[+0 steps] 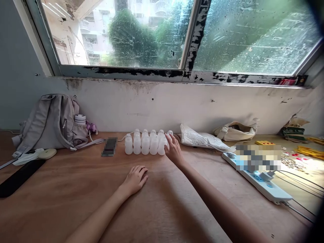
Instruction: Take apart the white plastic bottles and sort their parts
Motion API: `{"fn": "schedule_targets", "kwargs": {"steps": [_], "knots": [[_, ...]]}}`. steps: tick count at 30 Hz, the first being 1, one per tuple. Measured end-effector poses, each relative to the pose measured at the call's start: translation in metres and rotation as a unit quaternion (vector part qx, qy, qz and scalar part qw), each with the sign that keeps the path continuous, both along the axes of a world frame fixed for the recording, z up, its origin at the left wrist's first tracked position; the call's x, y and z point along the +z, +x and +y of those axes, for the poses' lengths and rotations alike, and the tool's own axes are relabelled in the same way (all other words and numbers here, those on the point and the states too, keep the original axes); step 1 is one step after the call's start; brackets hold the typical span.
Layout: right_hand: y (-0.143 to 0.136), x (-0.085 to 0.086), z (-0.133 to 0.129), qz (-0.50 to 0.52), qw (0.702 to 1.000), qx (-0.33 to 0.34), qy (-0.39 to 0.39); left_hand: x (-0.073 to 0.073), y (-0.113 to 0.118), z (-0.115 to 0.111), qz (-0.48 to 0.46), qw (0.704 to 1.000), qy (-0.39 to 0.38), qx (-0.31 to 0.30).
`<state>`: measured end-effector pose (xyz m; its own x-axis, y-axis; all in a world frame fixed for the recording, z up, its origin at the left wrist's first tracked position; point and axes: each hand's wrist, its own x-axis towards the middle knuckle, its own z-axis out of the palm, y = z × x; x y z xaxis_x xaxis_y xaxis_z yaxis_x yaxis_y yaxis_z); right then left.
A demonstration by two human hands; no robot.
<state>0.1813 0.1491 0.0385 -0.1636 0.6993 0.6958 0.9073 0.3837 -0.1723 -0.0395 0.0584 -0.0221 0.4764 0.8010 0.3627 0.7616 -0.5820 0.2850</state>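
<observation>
Several small translucent white bottles stand upright and close together in rows on the wooden table, near the wall. At the right end of the group, my right hand has its thumb and fingers around a bottle, which is largely hidden behind the hand. My left hand lies palm down on the table in front of the bottles, fingers loosely stretched out and holding nothing.
Left of the bottles lie a blurred dark phone-like item and a grey backpack. A white padded package and a cloth bag lie to the right. A white power strip with cables sits at the near right.
</observation>
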Motion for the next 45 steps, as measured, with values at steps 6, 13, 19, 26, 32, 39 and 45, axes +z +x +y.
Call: {"fn": "schedule_targets", "kwargs": {"steps": [6,13,19,26,32,39,45], "knots": [[-0.009,0.002,0.009,-0.03,0.999,-0.023,-0.039,-0.003,0.0,0.001,-0.003,1.0,0.008,-0.003],[-0.005,0.005,-0.002,0.06,0.997,0.008,-0.038,-0.001,-0.001,0.0,-0.011,1.0,0.02,-0.015],[0.011,0.011,-0.035,0.166,0.986,-0.016,-0.015,0.002,-0.001,-0.006,-0.055,0.991,0.102,-0.073],[-0.006,-0.02,-0.072,0.396,0.887,0.095,-0.216,0.004,0.001,-0.013,-0.095,0.977,0.187,-0.048],[-0.026,-0.052,-0.09,0.447,0.833,0.136,-0.297,0.007,0.002,-0.012,-0.082,0.987,0.128,-0.044],[-0.029,-0.046,-0.106,0.319,0.881,0.166,-0.308,0.001,0.004,-0.014,-0.049,0.984,0.134,-0.108],[-0.023,-0.042,-0.104,0.267,0.927,0.137,-0.225,0.008,0.009,-0.023,-0.091,0.975,0.157,-0.126]]}}
